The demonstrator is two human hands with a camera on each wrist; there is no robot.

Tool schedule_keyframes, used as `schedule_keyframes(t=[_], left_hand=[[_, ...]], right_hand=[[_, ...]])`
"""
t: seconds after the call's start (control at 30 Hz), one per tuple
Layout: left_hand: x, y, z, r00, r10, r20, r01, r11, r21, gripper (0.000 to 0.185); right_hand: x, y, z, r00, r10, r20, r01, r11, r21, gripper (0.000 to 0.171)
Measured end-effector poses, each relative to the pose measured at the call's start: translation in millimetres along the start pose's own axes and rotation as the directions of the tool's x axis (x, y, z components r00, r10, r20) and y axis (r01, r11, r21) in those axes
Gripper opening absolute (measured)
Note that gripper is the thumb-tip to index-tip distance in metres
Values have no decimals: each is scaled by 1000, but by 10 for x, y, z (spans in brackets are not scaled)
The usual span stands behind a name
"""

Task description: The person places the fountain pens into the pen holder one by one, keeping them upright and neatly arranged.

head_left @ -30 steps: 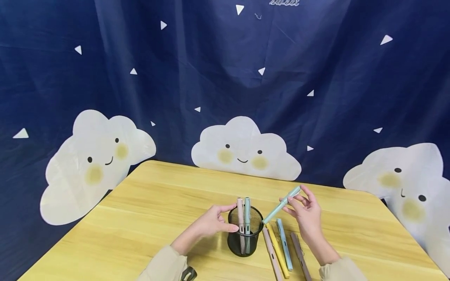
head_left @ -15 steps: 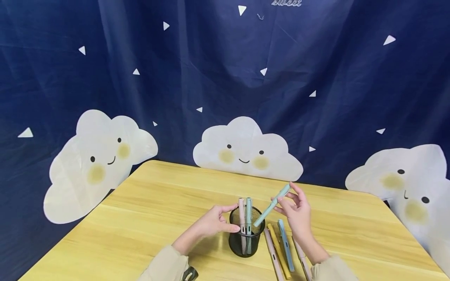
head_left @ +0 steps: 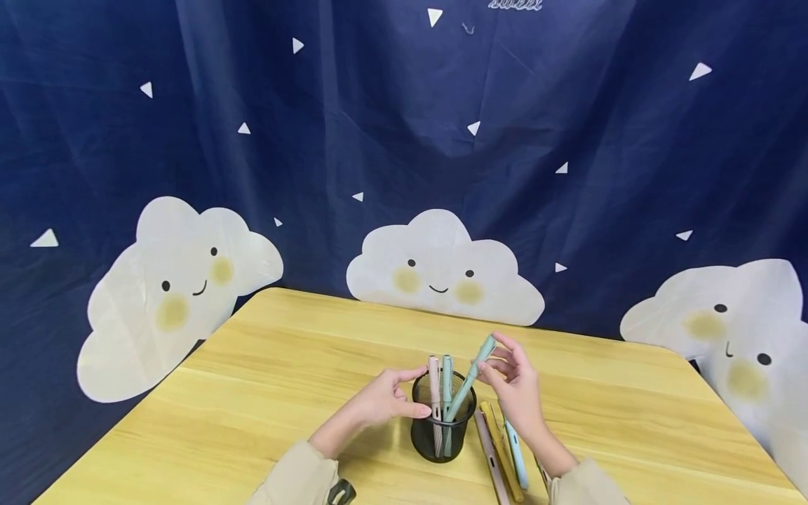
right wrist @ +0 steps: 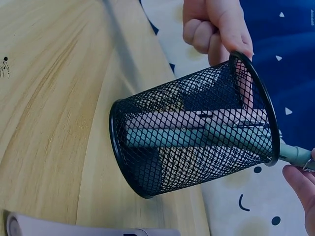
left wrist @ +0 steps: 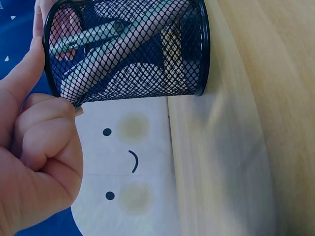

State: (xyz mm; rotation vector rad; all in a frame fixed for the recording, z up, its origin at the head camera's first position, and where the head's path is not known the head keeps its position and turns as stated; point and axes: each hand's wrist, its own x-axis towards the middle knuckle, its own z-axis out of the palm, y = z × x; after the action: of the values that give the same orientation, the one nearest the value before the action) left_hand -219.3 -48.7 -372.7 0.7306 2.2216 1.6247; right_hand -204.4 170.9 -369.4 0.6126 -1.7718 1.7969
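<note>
A black mesh pen holder (head_left: 423, 438) stands on the wooden table. My left hand (head_left: 379, 400) grips its rim, thumb at the near side and a finger at the far side. A pink pen (head_left: 434, 382) and a mint-green pen (head_left: 447, 368) stand inside. Between thumb and fingers, my right hand (head_left: 519, 393) pinches a second mint-green pen (head_left: 472, 379) near its upper end. That pen tilts, with its lower end inside the holder. In the right wrist view, the held pen (right wrist: 295, 154) crosses the rim, and the standing pens show through the mesh (right wrist: 172, 162).
Right of the holder lie a mauve pen (head_left: 491, 459), a yellow pen (head_left: 503, 459) and a light-blue pen (head_left: 516, 456). Another pen (head_left: 542, 473) is mostly hidden by the right forearm. Behind the table (head_left: 290, 330) hangs a dark blue curtain (head_left: 404, 140) with clouds.
My right hand has moved left, carrying the mint-green pen from the holder's right side across the rim, its lower end now inside. The pen stands steeper. The left hand has kept its grip.
</note>
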Motion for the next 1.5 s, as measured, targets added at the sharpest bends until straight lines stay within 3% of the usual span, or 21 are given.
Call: schedule_keyframes(t=[0.23,0.5,1.1,1.23,1.5], left_hand=[[-7,-12,8,1000,0,-2,0,1000,0,69],[19,-52,1,1000,5,13,-5,1000,10,67],[20,-28,10,1000,-3,-2,3,1000,19,68],[14,-17,14,1000,-8,-6,8,1000,20,69],[-3,-17,22,1000,-8,-4,8,1000,-3,71]], right_hand=[[-34,9,35,999,24,48,-18,993,-115,40],[-69,56,79,997,69,41,-55,959,-277,34],[-57,73,72,992,127,25,-112,936,-333,18],[-57,65,59,988,154,16,-141,940,-309,17],[-89,100,-40,987,161,26,-156,980,-124,16]])
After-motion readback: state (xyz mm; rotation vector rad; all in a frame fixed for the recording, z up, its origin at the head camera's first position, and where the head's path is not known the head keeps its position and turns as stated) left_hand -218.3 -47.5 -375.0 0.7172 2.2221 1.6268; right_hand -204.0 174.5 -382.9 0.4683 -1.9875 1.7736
